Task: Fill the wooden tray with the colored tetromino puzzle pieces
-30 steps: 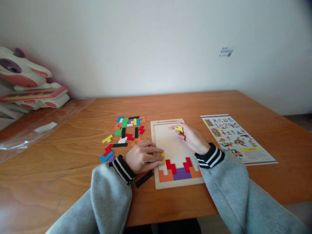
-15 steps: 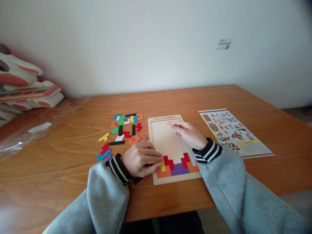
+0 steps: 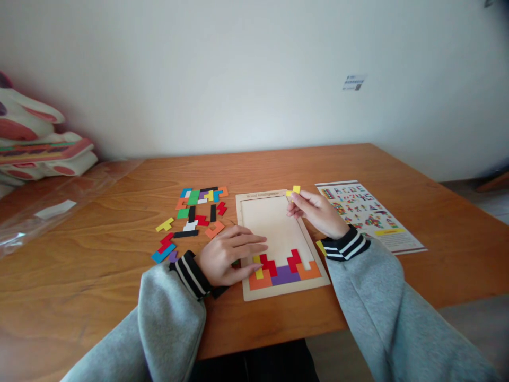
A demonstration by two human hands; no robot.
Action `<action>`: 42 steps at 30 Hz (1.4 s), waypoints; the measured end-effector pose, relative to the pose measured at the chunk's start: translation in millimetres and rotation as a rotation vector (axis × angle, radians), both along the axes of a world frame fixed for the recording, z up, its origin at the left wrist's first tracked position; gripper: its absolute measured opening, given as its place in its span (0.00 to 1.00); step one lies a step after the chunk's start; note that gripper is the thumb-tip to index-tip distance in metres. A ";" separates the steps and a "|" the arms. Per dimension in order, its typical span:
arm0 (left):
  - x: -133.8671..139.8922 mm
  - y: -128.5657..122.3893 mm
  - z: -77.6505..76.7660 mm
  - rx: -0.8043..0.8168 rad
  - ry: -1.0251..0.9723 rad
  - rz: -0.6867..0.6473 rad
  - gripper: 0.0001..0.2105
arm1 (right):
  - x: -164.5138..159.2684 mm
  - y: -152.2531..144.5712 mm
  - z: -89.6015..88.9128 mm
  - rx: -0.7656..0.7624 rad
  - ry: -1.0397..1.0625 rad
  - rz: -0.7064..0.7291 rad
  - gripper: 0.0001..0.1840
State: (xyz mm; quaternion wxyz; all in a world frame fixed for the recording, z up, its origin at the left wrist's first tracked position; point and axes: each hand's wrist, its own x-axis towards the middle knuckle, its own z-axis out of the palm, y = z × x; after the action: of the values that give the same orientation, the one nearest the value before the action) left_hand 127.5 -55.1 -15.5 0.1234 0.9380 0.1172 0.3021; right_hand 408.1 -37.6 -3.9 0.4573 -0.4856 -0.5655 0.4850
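My right hand [image 3: 318,212] pinches a yellow puzzle piece [image 3: 294,190] above the top right corner of the wooden puzzle board [image 3: 262,212]. My left hand [image 3: 233,254] lies over the board's left edge, palm down, its fingers stretched out and holding nothing. Its fingertips are by a yellow piece [image 3: 259,274] set in the board and partly cover it. Along the board's lower end sit two red pieces [image 3: 294,261], a purple piece [image 3: 285,275] and orange pieces [image 3: 309,271]. Another yellow piece [image 3: 320,247] shows beside the right cuff, partly hidden.
Many coloured pieces [image 3: 193,198] lie on the wooden table [image 3: 119,286] left of the board. A printed pattern sheet [image 3: 382,212] is to the right. At the far left are a clear plastic bag [image 3: 99,178] and a white and red animal-shaped object [image 3: 43,159].
My right hand has lifted off the board's upper part, and a yellow piece now shows in its fingers. My left hand's fingers have spread a little. The view has shifted slightly.
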 end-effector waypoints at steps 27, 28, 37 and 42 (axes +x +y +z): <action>3.7 -5.3 -4.2 -0.062 0.097 -0.071 0.25 | 14.8 -3.4 -8.0 -0.018 0.242 -0.135 0.21; 3.9 -5.3 -3.5 -0.064 0.093 -0.066 0.25 | 15.2 -4.1 -7.8 -0.025 0.247 -0.132 0.21; 3.7 -4.1 -7.5 -0.051 0.064 -0.021 0.19 | 16.7 -0.9 -11.7 -0.044 0.312 -0.192 0.19; -0.3 -3.7 -11.5 -0.092 0.131 0.134 0.29 | 17.0 -3.4 -10.5 -0.092 0.386 -0.178 0.20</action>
State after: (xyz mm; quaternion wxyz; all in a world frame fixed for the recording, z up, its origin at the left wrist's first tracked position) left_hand 127.2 -58.8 -27.0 0.1381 0.9390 0.2014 0.2420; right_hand 425.1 -41.0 -14.3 0.5755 -0.4520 -0.3996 0.5520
